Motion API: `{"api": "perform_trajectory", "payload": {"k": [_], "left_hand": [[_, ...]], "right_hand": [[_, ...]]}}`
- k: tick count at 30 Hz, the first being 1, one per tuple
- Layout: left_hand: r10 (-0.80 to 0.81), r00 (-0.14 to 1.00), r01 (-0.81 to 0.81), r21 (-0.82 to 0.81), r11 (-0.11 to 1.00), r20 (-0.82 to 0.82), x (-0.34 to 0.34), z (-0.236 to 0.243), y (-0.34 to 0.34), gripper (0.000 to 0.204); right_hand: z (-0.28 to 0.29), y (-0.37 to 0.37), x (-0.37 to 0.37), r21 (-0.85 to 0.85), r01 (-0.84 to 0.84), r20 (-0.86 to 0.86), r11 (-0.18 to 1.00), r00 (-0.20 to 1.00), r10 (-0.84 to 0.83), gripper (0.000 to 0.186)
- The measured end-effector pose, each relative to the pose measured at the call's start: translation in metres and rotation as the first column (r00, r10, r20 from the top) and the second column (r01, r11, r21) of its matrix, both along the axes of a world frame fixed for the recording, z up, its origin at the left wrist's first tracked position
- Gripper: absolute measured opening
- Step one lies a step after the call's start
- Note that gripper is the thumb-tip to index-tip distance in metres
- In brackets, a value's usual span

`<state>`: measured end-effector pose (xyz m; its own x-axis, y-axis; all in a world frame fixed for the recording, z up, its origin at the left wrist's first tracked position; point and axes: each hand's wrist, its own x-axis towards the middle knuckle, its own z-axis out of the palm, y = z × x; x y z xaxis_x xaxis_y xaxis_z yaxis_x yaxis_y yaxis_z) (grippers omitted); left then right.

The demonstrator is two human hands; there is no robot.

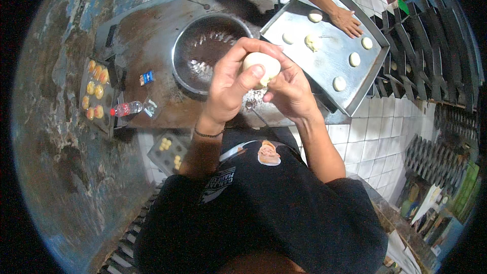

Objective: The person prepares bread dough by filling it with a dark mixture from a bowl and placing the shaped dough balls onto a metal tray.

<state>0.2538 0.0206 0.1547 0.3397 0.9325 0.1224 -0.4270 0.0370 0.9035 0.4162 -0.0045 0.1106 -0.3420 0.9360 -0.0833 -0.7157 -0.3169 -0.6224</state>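
A pale ball of dough [259, 66] is held up between my hands, above the near side of a large metal bowl. My left hand [229, 81] wraps round it, the thumb pressed on its front. The fingers of my right hand [291, 91] pinch at its lower right side, where the dough looks uneven. The metal bowl [175, 56] has a dark mass in it with pale streaks; my hands partly cover it. To the right, a metal baking tray [324, 68] bears several round dough balls [339, 83] and one ragged piece [311, 43].
Another person's hand [347, 22] lies flat on the baking tray. Spoons [257, 113] lie at the table's near and far sides. At left are a bottle [127, 108], a blue packet [146, 78] and a tray of buns [105, 116]. Dark racks [431, 45] stand at right.
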Motion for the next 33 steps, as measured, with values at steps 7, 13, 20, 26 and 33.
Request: {"api": "perform_trajectory", "payload": {"k": [7,13,20,26,33], "left_hand": [[-0.079,0.997,0.075,0.205,0.976,0.014,0.064,0.004,0.003,0.027],[0.048,0.997,-0.061,0.273,0.96,0.056,0.121,-0.017,-0.004,0.031],[0.043,0.999,-0.039,0.238,0.971,-0.01,0.14,-0.013,-0.004,0.05],[0.395,0.815,-0.176,0.468,0.866,-0.425,0.145,-0.077,0.03,0.055],[0.034,0.78,0.098,0.176,0.979,-0.625,0.199,-0.148,0.052,0.055]], "right_hand": [[0.003,-0.019,0.027,0.174,0.297,0.24,0.939,0.912,-0.333,0.044],[-0.001,-0.021,0.061,0.39,0.411,0.343,0.824,0.766,-0.544,0.035],[-0.006,-0.016,0.109,0.473,0.202,0.523,0.857,0.719,-0.458,0.029],[0.008,-0.004,0.175,0.216,-0.087,0.919,0.973,0.354,-0.172,0.023],[-0.042,0.035,0.198,0.329,-0.057,0.895,0.943,0.339,-0.292,0.044]]}}
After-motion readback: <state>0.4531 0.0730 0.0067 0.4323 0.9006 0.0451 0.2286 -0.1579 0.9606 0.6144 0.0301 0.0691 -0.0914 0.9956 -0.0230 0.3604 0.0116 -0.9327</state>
